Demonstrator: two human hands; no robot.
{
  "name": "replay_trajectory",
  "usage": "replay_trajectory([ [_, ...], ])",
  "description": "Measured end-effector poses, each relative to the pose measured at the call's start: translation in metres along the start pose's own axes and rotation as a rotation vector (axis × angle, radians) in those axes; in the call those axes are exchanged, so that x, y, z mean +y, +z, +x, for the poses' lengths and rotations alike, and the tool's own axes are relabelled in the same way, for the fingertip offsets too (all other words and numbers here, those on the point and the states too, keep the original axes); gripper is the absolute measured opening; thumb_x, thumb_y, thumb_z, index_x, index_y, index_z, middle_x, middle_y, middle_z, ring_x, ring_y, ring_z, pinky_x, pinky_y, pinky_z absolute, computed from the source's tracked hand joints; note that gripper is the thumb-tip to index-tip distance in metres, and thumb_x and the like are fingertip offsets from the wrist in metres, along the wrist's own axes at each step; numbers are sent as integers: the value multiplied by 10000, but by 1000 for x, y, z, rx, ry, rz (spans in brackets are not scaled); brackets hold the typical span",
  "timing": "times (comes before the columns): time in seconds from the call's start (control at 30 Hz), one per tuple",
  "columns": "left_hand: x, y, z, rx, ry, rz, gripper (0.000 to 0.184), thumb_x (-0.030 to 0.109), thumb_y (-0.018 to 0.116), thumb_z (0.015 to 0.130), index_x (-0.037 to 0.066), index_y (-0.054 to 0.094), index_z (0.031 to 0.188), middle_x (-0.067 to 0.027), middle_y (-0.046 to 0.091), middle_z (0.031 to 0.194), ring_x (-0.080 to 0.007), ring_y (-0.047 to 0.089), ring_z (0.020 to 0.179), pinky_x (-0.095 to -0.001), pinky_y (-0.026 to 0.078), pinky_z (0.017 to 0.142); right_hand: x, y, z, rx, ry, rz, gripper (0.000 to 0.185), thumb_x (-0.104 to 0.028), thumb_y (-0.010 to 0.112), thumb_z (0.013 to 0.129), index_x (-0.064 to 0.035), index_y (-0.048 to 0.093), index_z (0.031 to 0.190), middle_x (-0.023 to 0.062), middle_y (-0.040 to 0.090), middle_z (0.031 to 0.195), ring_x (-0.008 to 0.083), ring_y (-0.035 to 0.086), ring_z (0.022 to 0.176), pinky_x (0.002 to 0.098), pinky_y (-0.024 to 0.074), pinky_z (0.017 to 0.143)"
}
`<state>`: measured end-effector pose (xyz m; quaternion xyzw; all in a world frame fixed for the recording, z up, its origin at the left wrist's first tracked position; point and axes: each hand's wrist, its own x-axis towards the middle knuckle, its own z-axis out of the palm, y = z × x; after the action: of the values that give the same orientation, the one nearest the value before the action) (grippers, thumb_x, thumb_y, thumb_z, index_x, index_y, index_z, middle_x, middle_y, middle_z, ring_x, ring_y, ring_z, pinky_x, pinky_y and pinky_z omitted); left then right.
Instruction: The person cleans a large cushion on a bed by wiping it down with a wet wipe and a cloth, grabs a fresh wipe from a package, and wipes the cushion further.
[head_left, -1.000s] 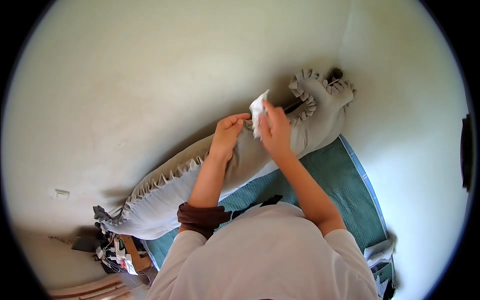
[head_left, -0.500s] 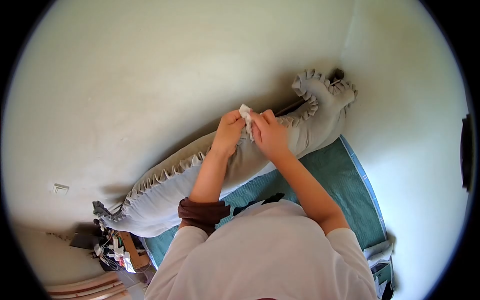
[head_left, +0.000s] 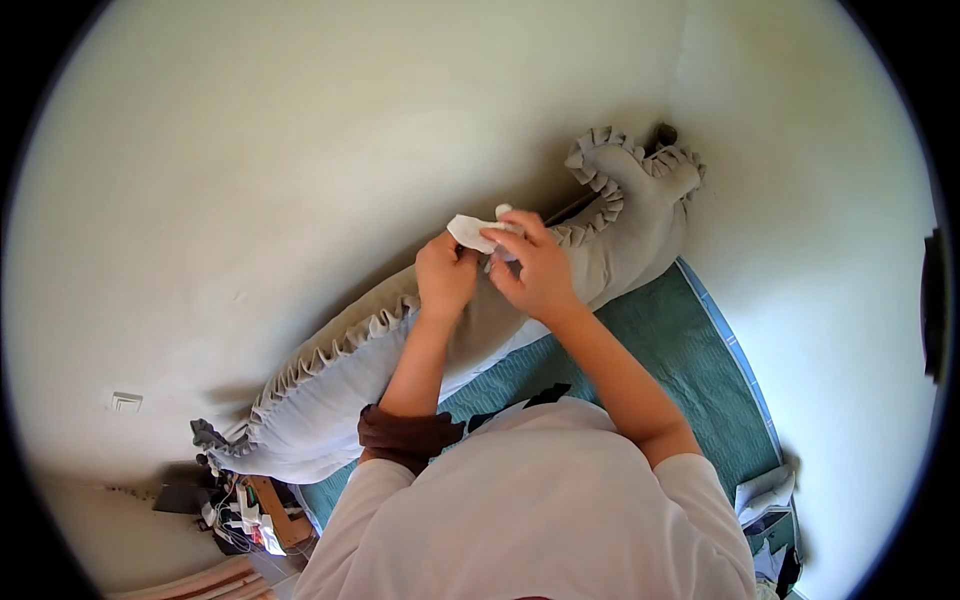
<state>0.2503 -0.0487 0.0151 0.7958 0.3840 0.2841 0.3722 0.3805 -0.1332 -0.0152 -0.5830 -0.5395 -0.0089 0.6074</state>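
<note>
A small white piece of soft material [head_left: 468, 232], like a tissue or thin cloth, is held up between my hands in front of the padded headboard. My left hand [head_left: 446, 278] is closed on its lower left part, the thumb bent in. My right hand [head_left: 540, 270] has its fingers curved around the right side, gripping it loosely. A white tip sticks out above the right fingertips. Below and behind both hands lies the long grey headboard cover [head_left: 625, 255] with ruffled trim. A dark brown cloth band [head_left: 405, 435] is bunched round my left forearm near the elbow.
A bed with a green quilted cover [head_left: 660, 340] stretches under the headboard, against a pale wall [head_left: 260, 180]. At the lower left, cables and small items crowd a wooden stand [head_left: 278, 510]. A light switch [head_left: 127, 402] is on the wall. Folded fabric [head_left: 765, 492] lies lower right.
The white piece has spread out and tilted to the left above my left hand. My right fingers have opened slightly and shifted along it. The view has moved a little.
</note>
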Motion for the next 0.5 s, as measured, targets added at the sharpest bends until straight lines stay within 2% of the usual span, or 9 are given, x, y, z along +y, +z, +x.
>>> replay_trajectory([
  [0.07, -11, 2, -1, -8, -46, -416, 141, -43, 546, 845, -11, 644, 940, -21, 634, 833, -81, 563, 758, -227, 452, 699, 13, 6, -5, -24, -71, -115, 161, -112, 674, 716, -80, 686, 874, 110, 572, 1033, 264, 595, 842, 333, 488, 720],
  [0.2, -21, 3, 0, 10, -127, -479, 116, -25, 544, 860, -14, 633, 933, -25, 635, 855, -79, 560, 776, -225, 449, 709, 14, 3, 2, -84, 17, -97, 167, -81, 678, 708, -75, 685, 875, 107, 581, 1033, 258, 611, 858, 336, 496, 709],
  [0.27, -22, 2, 2, -13, -46, -467, 103, -14, 550, 865, 1, 631, 926, -18, 632, 865, -72, 548, 787, -222, 442, 708, 4, 5, 6, 145, 125, 140, 192, -33, 663, 707, -81, 686, 892, 90, 600, 1033, 246, 617, 889, 331, 501, 715],
  [0.3, -20, 3, 3, -6, -43, -466, 103, -14, 550, 865, 1, 631, 926, -18, 632, 865, -72, 548, 787, -222, 442, 708, -3, 5, 9, 143, 118, 145, 192, -33, 663, 707, -81, 686, 892, 90, 600, 1033, 246, 617, 889, 331, 501, 715],
  [0.37, -19, 4, -1, 44, 90, -399, 106, -7, 541, 878, 19, 635, 917, -5, 618, 850, -67, 533, 777, -212, 428, 707, -17, 5, 3, -11, -59, 46, 244, 15, 644, 696, -89, 687, 912, 61, 605, 1058, 232, 613, 890, 323, 501, 717],
  [0.4, -20, 3, -3, 39, 85, -399, 106, -7, 541, 878, 19, 635, 917, -5, 618, 850, -67, 533, 777, -212, 428, 707, -11, 9, -3, -50, -151, -38, 267, 7, 631, 700, -104, 688, 936, 49, 616, 1066, 231, 609, 909, 324, 504, 723],
  [0.47, -20, 0, -4, 33, -64, -552, 124, -10, 526, 885, 29, 639, 919, 5, 604, 832, -77, 524, 760, -206, 418, 711, 31, 7, -22, -97, -119, -167, 298, 28, 626, 683, -95, 688, 948, 57, 613, 1072, 251, 601, 936, 332, 500, 760],
  [0.5, -17, 0, -2, 34, -58, -555, 124, -10, 526, 885, 29, 639, 919, 5, 604, 832, -77, 524, 760, -206, 418, 711, 50, -2, -25, -141, -85, -291, 329, 50, 622, 667, -86, 688, 960, 64, 610, 1078, 271, 593, 964, 341, 497, 797],
])
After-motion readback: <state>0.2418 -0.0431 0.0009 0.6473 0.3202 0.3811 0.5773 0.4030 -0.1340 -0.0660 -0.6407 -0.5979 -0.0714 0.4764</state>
